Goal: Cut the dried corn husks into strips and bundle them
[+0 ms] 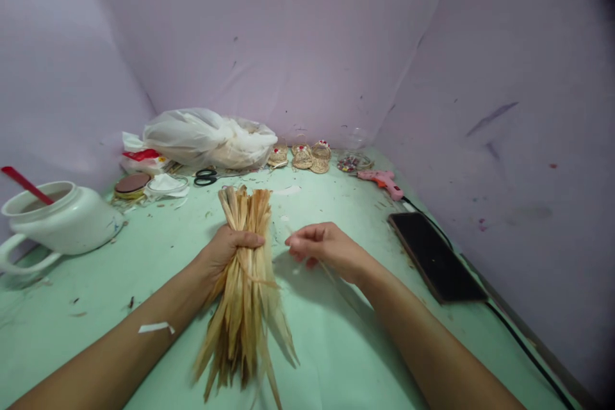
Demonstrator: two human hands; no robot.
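A bundle of dried straw-coloured leaf strips [240, 314] stands out in front of me, its cut ends pointing away and its loose tips fanning toward me. My left hand [231, 246] is wrapped round the bundle near its upper part, thumb across the front. To the right of it, my right hand [327, 246] pinches a thin pale strip [336, 285], which trails down beside the wrist and looks blurred. A scrap of white tape [156, 328] lies on my left forearm.
On the green tabletop [331, 333], a white pot [86, 224] stands left. Scissors [205, 177], a plastic bag [206, 141], small woven baskets [302, 157], a bead dish [353, 161] and a pink glue gun [384, 182] line the back. A phone [435, 259] and cable lie right.
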